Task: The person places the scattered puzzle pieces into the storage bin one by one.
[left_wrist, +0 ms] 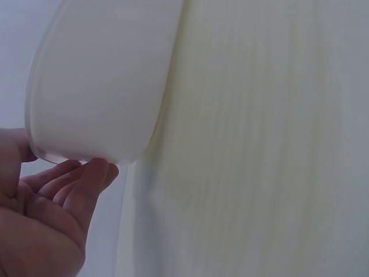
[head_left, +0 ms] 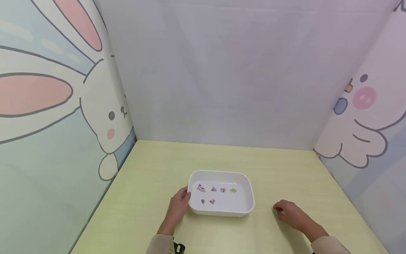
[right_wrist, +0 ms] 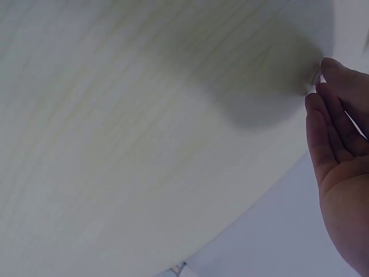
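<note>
A white rectangular tray (head_left: 229, 204) stands on the table, holding several small colourful cartoon-shaped pieces. Two of these are a pink piece (head_left: 201, 188) at the back left and a green one (head_left: 233, 190) toward the right. My left hand (head_left: 178, 206) grips the tray's left end, its thumb at the rim and its fingers against the outer wall (left_wrist: 98, 86). To the right of the tray, my right hand (head_left: 293, 216) is low over the table, thumb and fingers pinched together. A sliver of a small thin piece (right_wrist: 315, 79) shows between those fingertips; its kind is hidden.
The pale yellow wood-grain table (head_left: 158, 158) runs back to a plain light panel (head_left: 215, 77). Side panels bear a cartoon rabbit (head_left: 101, 116) on the left and a white cartoon animal (head_left: 358, 130) on the right. A black strap item (head_left: 179, 248) is at my left wrist.
</note>
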Tool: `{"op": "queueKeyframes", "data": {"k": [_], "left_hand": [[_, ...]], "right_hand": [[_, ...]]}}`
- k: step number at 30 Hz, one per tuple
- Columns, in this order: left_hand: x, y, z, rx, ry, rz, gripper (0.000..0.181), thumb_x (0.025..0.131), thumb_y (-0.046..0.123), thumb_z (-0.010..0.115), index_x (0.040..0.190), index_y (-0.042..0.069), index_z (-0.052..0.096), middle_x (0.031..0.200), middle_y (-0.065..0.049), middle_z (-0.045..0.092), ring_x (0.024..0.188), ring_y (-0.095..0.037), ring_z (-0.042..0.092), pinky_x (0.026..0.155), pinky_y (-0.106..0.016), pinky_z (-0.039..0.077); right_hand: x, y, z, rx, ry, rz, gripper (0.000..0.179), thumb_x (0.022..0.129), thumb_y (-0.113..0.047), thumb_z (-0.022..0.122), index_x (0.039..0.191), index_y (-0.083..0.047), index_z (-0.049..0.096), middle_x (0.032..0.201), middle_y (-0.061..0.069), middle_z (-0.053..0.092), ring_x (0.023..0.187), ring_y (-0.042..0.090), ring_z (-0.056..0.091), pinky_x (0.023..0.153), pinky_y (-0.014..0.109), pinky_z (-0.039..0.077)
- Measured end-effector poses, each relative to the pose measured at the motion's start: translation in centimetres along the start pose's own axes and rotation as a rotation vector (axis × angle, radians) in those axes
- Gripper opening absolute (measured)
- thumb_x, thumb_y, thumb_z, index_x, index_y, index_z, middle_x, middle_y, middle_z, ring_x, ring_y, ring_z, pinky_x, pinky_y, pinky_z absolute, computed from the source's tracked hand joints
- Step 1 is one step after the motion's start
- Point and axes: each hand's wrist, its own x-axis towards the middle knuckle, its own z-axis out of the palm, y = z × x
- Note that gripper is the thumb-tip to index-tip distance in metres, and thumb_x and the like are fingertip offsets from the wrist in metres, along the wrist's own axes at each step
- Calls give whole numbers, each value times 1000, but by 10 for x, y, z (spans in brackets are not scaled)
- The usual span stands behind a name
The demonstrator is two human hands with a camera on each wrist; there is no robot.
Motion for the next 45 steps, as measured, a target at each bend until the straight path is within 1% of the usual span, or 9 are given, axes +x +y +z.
{"op": "queueKeyframes", "data": {"k": [10,14,22,25,27,30,32,40,45], "left_hand": [[2,-2,0,5,3,17,40,100,16,53,133,-7,53,126,-25,59,118,-39,55,97,-50,46],[3,-3,1,7,4,12,40,100,17,53,133,-6,53,126,-24,60,118,-39,55,97,-50,46],[4,-2,0,11,6,0,40,101,17,52,133,-6,53,126,-24,60,119,-39,55,97,-50,46],[4,0,0,8,5,0,40,101,17,52,134,-6,53,126,-24,60,119,-39,55,98,-50,46],[4,0,0,8,4,1,40,101,17,52,134,-6,52,126,-24,60,119,-39,55,97,-50,46],[4,-1,0,2,-1,-6,40,101,18,51,134,-6,52,127,-23,60,119,-38,55,97,-50,46],[4,-1,1,-4,-4,-9,40,101,18,51,134,-5,52,127,-22,60,119,-38,55,98,-50,46],[3,-2,1,-14,-2,-15,41,101,18,52,134,-5,52,127,-22,60,119,-37,55,98,-50,46],[3,-2,2,-12,-5,-18,41,102,19,52,135,-5,52,127,-22,60,119,-37,55,97,-50,46]], "right_hand": [[1,3,1,3,0,2,16,81,6,72,96,0,68,90,-2,61,81,14,57,70,33,53],[2,5,2,11,-3,-1,14,82,4,71,95,-2,68,89,-3,61,82,15,58,69,33,53],[4,5,2,-3,9,-18,12,82,3,72,90,-4,68,85,-5,59,77,11,55,66,31,52],[6,2,3,-8,16,8,11,82,4,72,89,-4,67,83,-5,58,76,11,54,65,32,51],[8,0,4,-16,18,45,11,82,4,72,88,-4,67,81,-5,57,75,11,53,65,31,51],[10,-4,5,-53,19,86,10,83,4,71,86,-4,66,77,-5,55,71,11,50,62,31,49],[12,-8,5,-82,20,100,11,83,5,70,83,-5,65,74,-5,53,69,10,47,61,31,47],[13,-17,7,-185,22,72,26,85,5,66,71,-11,51,67,-4,40,63,12,37,54,28,36],[12,-16,10,-221,45,48,28,83,6,67,70,-12,50,66,-4,39,61,10,35,53,27,36]]}}
